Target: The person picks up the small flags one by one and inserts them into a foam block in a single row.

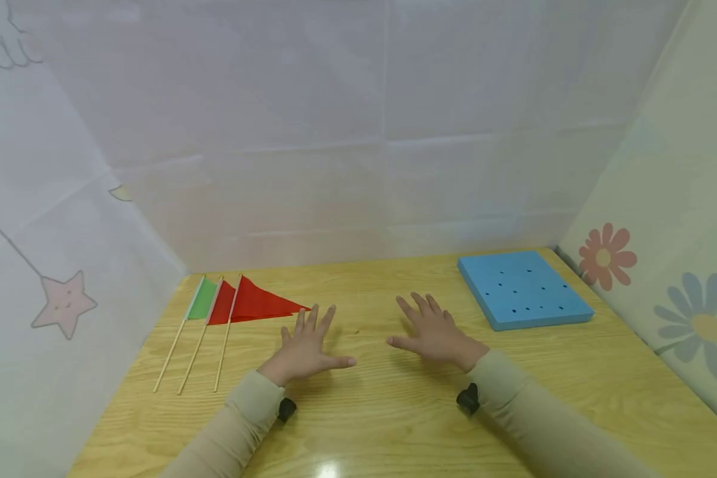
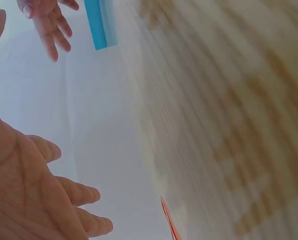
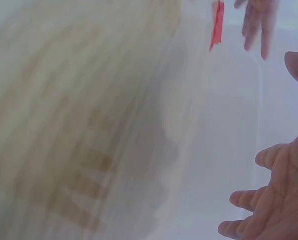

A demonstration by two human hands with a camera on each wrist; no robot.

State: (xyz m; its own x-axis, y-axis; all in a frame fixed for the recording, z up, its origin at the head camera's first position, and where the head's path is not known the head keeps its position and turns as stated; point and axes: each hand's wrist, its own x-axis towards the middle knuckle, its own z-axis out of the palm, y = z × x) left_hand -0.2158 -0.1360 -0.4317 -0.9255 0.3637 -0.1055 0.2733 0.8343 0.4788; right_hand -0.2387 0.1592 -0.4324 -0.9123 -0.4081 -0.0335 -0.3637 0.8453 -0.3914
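My left hand (image 1: 303,350) hovers palm down over the table with its fingers spread, holding nothing. Just beyond its fingertips is the tip of a red flag (image 1: 259,302). Beside that flag lie a second red flag (image 1: 220,305) and a green flag (image 1: 202,300), all on thin wooden sticks. Fingers apart, my right hand (image 1: 435,334) is also above the table and holds nothing. To its right lies a blue foam block (image 1: 526,289) with several small holes in its top. In the left wrist view the palm (image 2: 23,185) faces the tabletop, touching nothing.
The wood-grain table (image 1: 364,425) meets a pale cloth wall (image 1: 358,166) at the back. Printed cloth walls stand at left (image 1: 36,232) and right (image 1: 681,199). The foam block sits near the table's back right corner.
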